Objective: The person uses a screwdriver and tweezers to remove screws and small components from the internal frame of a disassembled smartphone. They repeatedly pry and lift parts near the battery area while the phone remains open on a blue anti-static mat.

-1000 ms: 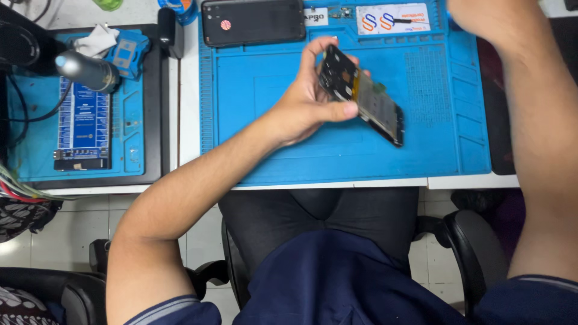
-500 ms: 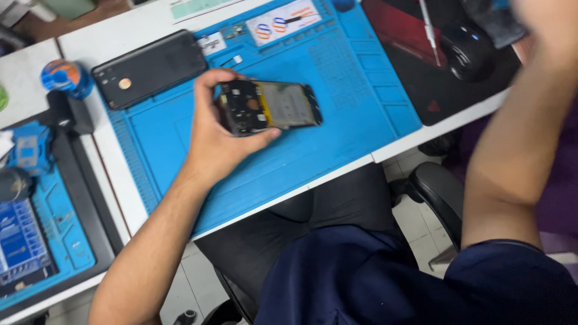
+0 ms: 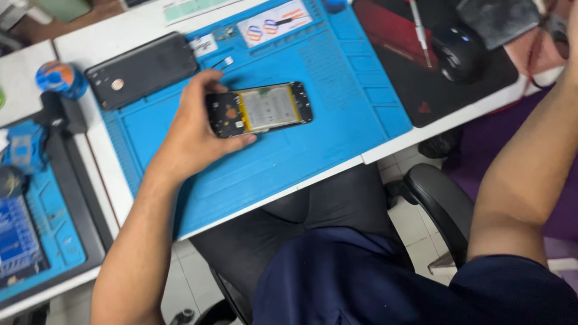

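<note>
**Ana:** What does the person have on the far left?

**Ben:** A shallow blue tray with a dark rim [image 3: 72, 241]. It holds a blue board with rows of tiny marks [image 3: 15, 238]; what else is in it is too blurry to tell. Above it stands a small round orange-and-blue tub [image 3: 57, 78]. Whether anything is inside cannot be seen.

**Ana:** And next to that?

**Ben:** A black flat phone back cover [image 3: 142, 69] lies on the top left corner of the big blue rubber work mat [image 3: 337, 108].

**Ana:** What is the left hand [image 3: 189, 135] doing?

**Ben:** Its fingers curl around one end of the open black phone with the pale battery showing [image 3: 259, 108]. The thumb is under it and the fingers are over the top. The phone is lifted just above the middle of the mat, with its insides facing up.

**Ana:** How should the person hold it well?

**Ben:** Probably by the edges only, keeping it flat and low over the mat so a slip does no harm. Fingers should stay off the battery and the little parts.

**Ana:** And the right hand?

**Ben:** Only the arm shows, reaching up past the picture's edge. How open that hand is cannot be told.

**Ana:** Anything on the right?

**Ben:** A dark mouse pad with red on it [image 3: 433, 78], holding a black computer mouse [image 3: 457, 51] and a thin silver tool [image 3: 419, 30].
</note>
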